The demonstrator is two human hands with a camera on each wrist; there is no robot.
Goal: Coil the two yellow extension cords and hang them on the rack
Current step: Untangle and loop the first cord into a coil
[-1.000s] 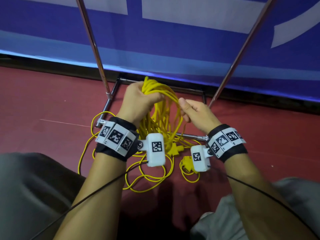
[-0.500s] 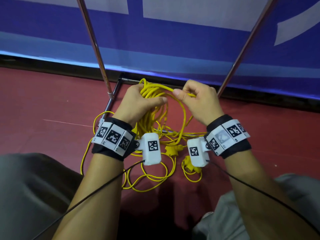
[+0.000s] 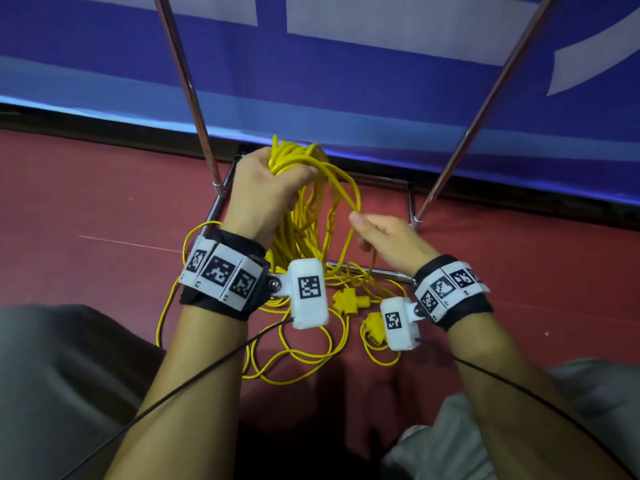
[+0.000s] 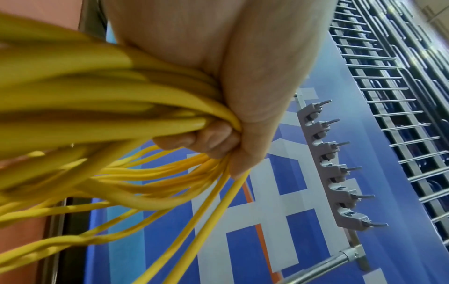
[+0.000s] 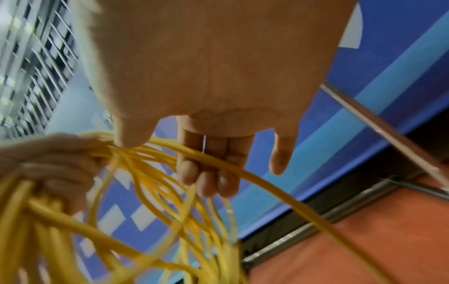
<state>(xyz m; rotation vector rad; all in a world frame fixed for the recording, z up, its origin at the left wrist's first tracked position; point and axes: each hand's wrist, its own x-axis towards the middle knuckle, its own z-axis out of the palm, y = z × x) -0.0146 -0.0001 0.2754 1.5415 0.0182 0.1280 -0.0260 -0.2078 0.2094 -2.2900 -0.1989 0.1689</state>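
Observation:
My left hand grips the top of a coil of yellow extension cord, its loops hanging down above the floor. The left wrist view shows the fingers wrapped round the bundle of strands. My right hand is lower and to the right, holding a single strand between thumb and fingers; it runs up to the coil. More yellow cord lies loose on the red floor below my wrists, with yellow plugs among it. A grey hook rail sits high on the rack.
Two slanted metal rack poles rise from a base frame on the red floor, in front of a blue and white banner. My knees in grey trousers flank the loose cord. A metal railing stands behind the banner.
My right hand carried a strand up to the left hand, laid it into the coil, then dropped back down and right along the cord. The left hand kept its grip.

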